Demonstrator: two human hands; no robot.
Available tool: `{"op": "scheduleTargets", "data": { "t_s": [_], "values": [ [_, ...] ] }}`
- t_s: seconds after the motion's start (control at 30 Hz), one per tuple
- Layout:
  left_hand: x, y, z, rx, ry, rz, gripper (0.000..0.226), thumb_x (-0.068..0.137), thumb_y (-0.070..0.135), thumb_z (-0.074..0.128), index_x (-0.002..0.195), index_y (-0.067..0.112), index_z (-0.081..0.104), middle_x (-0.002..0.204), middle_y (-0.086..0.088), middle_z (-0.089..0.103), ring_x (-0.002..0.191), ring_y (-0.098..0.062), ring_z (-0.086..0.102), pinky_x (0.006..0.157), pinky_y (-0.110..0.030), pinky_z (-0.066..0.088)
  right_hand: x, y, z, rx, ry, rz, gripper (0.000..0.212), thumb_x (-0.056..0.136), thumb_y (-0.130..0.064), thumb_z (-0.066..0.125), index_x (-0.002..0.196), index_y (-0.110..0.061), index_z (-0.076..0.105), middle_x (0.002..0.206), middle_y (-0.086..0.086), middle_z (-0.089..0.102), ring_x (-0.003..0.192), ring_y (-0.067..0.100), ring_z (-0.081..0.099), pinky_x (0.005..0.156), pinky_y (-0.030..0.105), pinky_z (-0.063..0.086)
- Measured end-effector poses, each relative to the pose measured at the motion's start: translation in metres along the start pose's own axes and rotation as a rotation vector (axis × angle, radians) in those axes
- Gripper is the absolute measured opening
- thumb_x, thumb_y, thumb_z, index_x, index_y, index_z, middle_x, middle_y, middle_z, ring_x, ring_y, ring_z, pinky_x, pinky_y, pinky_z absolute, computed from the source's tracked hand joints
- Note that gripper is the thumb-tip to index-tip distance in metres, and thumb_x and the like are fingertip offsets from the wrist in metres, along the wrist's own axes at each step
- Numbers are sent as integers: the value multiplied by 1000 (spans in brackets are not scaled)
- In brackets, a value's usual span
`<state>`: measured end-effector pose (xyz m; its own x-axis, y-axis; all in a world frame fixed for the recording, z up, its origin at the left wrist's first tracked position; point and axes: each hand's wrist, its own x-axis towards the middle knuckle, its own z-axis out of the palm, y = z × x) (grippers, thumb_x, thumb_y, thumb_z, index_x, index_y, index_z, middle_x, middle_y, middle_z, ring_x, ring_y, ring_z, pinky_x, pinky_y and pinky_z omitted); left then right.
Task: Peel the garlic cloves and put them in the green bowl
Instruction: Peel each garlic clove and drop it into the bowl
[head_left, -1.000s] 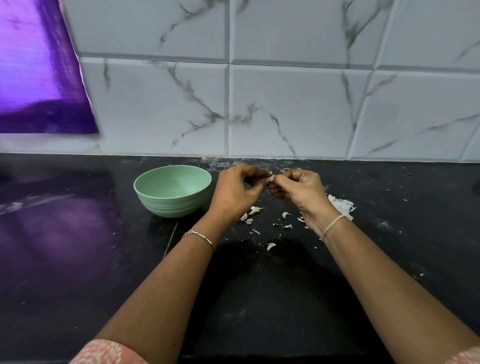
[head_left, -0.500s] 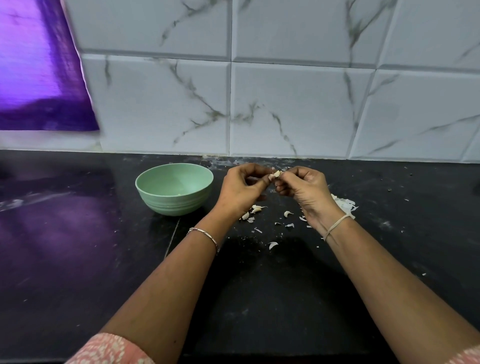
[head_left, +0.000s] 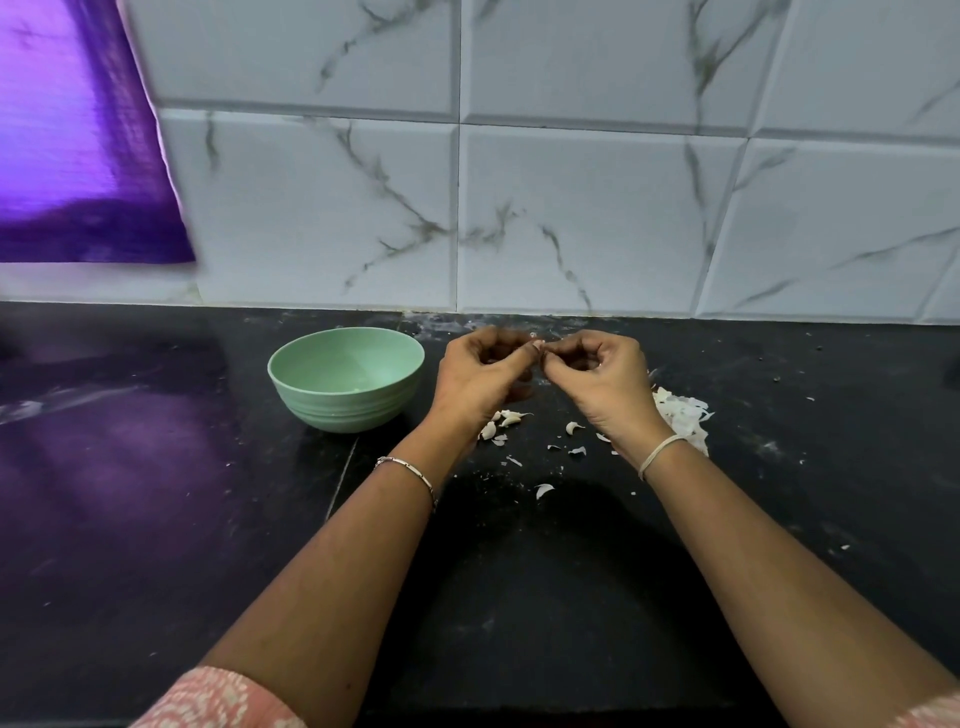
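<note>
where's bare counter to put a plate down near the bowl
Bare countertop left of the green bowl, and between the forearms toward the near edge. Right of the peel pile, only specks. Crowded under the left hand and right hand pinching a garlic clove: loose cloves and skins.

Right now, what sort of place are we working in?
Most likely a home kitchen: a black stone counter against a marble-look tiled wall, with a green bowl and garlic peels on it.

Grey-veined white marble-look wall tiles (head_left: 571, 218) back a black polished stone countertop (head_left: 156, 545); a shiny purple sheet (head_left: 78, 156) hangs upper left, reflected in it.
</note>
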<state>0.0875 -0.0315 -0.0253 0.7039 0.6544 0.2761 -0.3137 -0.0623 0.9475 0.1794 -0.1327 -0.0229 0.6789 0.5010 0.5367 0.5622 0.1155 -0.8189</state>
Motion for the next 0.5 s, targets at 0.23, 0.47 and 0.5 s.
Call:
{"op": "scheduleTargets", "data": {
  "t_s": [0.23,0.47,0.5],
  "values": [
    [0,1,0,-13,-35,-30,4,90,7,66,89,10,64,87,-15,64,75,-21,62,67,-34,59,1,6,0,-178,13,-107,10,77,-11,75,71,-18,71,67,-2,70,61,11,62,66,32,56],
    [-2,2,1,-49,-47,-54,4,89,6,68,91,9,65,82,-10,66,69,-15,63,65,-31,60,2,4,-3,-221,52,-154,6,75,-11,73,72,-15,70,67,-2,69,63,19,66,64,36,57],
    [-2,3,1,-47,-52,-57,4,89,6,68,91,8,65,82,-11,66,69,-14,63,64,-29,60,2,4,-3,-217,61,-155,5,75,-11,73,73,-14,70,67,-2,69,63,19,66,63,34,57]
  ]
}}
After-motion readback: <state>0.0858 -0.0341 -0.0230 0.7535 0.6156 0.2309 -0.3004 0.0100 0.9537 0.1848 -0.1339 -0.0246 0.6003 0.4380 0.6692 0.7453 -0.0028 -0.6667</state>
